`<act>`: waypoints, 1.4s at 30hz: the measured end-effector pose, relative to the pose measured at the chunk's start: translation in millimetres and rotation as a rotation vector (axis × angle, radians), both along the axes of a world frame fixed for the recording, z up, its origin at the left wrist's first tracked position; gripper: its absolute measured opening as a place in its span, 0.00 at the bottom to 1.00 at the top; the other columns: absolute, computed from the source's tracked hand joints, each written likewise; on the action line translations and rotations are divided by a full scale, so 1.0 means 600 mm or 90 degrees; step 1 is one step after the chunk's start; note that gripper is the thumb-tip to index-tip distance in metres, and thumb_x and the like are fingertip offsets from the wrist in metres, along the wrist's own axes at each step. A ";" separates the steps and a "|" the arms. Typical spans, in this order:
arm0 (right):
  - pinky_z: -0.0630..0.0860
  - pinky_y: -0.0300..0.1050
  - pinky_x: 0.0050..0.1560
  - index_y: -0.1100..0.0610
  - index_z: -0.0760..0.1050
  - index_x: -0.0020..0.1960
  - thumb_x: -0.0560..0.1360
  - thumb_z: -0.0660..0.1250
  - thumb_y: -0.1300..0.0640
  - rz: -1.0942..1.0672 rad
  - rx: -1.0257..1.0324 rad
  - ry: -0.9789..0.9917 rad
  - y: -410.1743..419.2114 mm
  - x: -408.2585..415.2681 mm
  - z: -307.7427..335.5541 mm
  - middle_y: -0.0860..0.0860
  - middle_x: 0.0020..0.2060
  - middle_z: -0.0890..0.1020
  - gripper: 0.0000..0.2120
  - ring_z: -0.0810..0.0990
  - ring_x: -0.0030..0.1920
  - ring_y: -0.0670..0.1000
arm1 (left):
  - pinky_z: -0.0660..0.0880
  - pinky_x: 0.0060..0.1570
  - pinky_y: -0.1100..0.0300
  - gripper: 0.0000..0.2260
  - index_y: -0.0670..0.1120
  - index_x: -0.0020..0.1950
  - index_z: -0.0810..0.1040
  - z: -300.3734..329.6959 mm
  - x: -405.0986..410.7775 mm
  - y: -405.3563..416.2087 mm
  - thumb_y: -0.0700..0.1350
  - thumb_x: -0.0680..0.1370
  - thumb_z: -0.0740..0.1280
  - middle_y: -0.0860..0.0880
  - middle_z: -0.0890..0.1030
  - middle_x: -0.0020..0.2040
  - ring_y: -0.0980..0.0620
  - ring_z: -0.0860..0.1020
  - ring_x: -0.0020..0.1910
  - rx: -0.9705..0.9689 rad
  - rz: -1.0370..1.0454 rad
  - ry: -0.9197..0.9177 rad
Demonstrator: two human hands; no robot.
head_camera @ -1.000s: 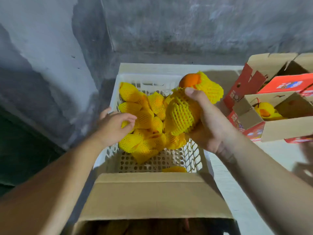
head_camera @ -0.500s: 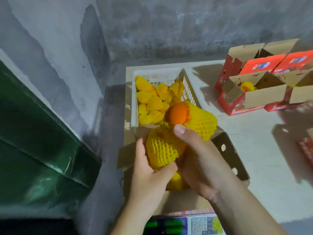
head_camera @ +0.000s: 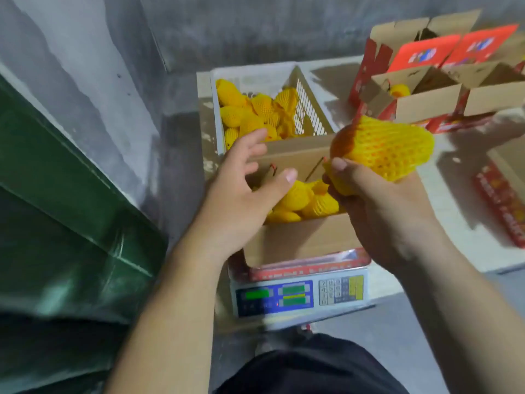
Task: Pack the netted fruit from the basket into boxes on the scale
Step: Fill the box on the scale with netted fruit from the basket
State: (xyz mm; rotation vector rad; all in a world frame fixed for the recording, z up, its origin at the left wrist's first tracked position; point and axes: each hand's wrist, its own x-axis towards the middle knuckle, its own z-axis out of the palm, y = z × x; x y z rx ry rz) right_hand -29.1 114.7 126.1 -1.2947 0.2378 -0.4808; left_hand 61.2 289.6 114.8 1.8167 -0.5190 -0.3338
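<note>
Yellow-netted fruit (head_camera: 386, 150) aloft above open cardboard box (head_camera: 298, 240) of netted fruit on scale (head_camera: 301, 297); more in white basket (head_camera: 309, 106).

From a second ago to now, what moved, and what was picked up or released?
Both hands came back from the basket to the box on the scale. The left hand, which steadied the bundle half a second ago, has let go and hangs open over the box. The right hand keeps its grip on the netted fruit. The fruit in the basket and the red boxes look undisturbed.
</note>
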 end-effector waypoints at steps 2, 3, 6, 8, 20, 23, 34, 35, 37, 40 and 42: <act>0.78 0.59 0.55 0.56 0.75 0.46 0.74 0.74 0.60 0.044 -0.028 0.020 0.016 -0.011 -0.004 0.56 0.42 0.80 0.08 0.80 0.47 0.59 | 0.76 0.67 0.57 0.26 0.61 0.75 0.72 0.001 -0.013 0.005 0.55 0.77 0.75 0.58 0.78 0.71 0.59 0.76 0.69 -0.087 -0.075 0.029; 0.79 0.62 0.60 0.60 0.77 0.53 0.75 0.73 0.62 0.087 -0.011 0.024 0.026 -0.016 -0.008 0.60 0.49 0.83 0.08 0.83 0.53 0.63 | 0.77 0.65 0.58 0.23 0.58 0.73 0.75 -0.002 -0.020 0.007 0.51 0.78 0.74 0.55 0.80 0.69 0.57 0.78 0.69 -0.122 -0.103 0.029; 0.71 0.71 0.71 0.63 0.71 0.73 0.78 0.67 0.55 0.161 0.074 0.059 0.047 -0.030 -0.016 0.66 0.67 0.78 0.25 0.75 0.69 0.70 | 0.79 0.58 0.62 0.15 0.53 0.65 0.79 -0.014 -0.036 0.018 0.43 0.79 0.74 0.50 0.83 0.64 0.54 0.81 0.64 -0.181 -0.085 0.005; 0.68 0.71 0.73 0.62 0.68 0.76 0.78 0.63 0.51 0.175 0.166 0.083 0.054 -0.036 -0.009 0.65 0.71 0.75 0.29 0.72 0.72 0.69 | 0.79 0.60 0.59 0.14 0.54 0.64 0.80 -0.019 -0.041 0.029 0.44 0.80 0.73 0.50 0.83 0.64 0.53 0.81 0.65 -0.180 -0.058 -0.011; 0.82 0.53 0.60 0.64 0.74 0.68 0.81 0.66 0.62 0.149 0.103 0.109 0.104 -0.029 -0.022 0.61 0.61 0.83 0.16 0.84 0.62 0.59 | 0.79 0.64 0.45 0.19 0.45 0.70 0.79 -0.042 -0.090 0.068 0.45 0.80 0.74 0.50 0.85 0.62 0.50 0.83 0.62 -0.144 -0.013 -0.025; 0.78 0.61 0.66 0.65 0.70 0.72 0.77 0.69 0.61 0.159 0.132 0.119 0.115 -0.034 -0.016 0.65 0.65 0.80 0.25 0.80 0.66 0.63 | 0.80 0.62 0.48 0.11 0.53 0.64 0.83 -0.050 -0.092 0.074 0.46 0.82 0.70 0.48 0.86 0.60 0.49 0.83 0.61 -0.169 0.023 -0.055; 0.71 0.62 0.72 0.60 0.76 0.70 0.82 0.61 0.49 0.214 0.325 0.165 0.082 -0.051 -0.016 0.60 0.63 0.82 0.21 0.80 0.64 0.58 | 0.80 0.60 0.57 0.21 0.53 0.70 0.79 -0.045 -0.098 0.038 0.58 0.79 0.73 0.52 0.84 0.64 0.53 0.82 0.64 -0.199 0.082 0.043; 0.73 0.61 0.71 0.61 0.76 0.69 0.82 0.62 0.51 0.215 0.322 0.154 0.080 -0.052 -0.016 0.61 0.63 0.82 0.20 0.80 0.64 0.58 | 0.80 0.62 0.57 0.30 0.55 0.75 0.74 -0.047 -0.098 0.035 0.63 0.76 0.74 0.53 0.81 0.69 0.55 0.80 0.66 -0.193 0.082 0.075; 0.78 0.57 0.67 0.62 0.77 0.69 0.83 0.63 0.54 0.248 0.288 0.127 0.080 -0.054 -0.016 0.64 0.66 0.79 0.19 0.80 0.65 0.59 | 0.79 0.64 0.56 0.36 0.61 0.76 0.71 -0.052 -0.099 0.028 0.70 0.71 0.74 0.55 0.80 0.71 0.56 0.79 0.68 -0.197 0.062 0.152; 0.81 0.53 0.61 0.67 0.74 0.68 0.80 0.66 0.61 0.310 0.242 0.091 0.079 -0.060 -0.019 0.68 0.65 0.77 0.18 0.82 0.62 0.59 | 0.80 0.60 0.54 0.22 0.65 0.59 0.83 -0.052 -0.097 0.019 0.74 0.71 0.69 0.56 0.87 0.58 0.56 0.84 0.59 -0.202 0.056 0.146; 0.83 0.51 0.56 0.65 0.75 0.67 0.77 0.70 0.61 0.310 0.230 0.099 0.080 -0.061 -0.020 0.67 0.62 0.79 0.19 0.84 0.60 0.58 | 0.80 0.51 0.63 0.15 0.63 0.53 0.85 -0.050 -0.091 0.012 0.70 0.75 0.69 0.56 0.88 0.51 0.59 0.85 0.52 -0.240 0.100 0.090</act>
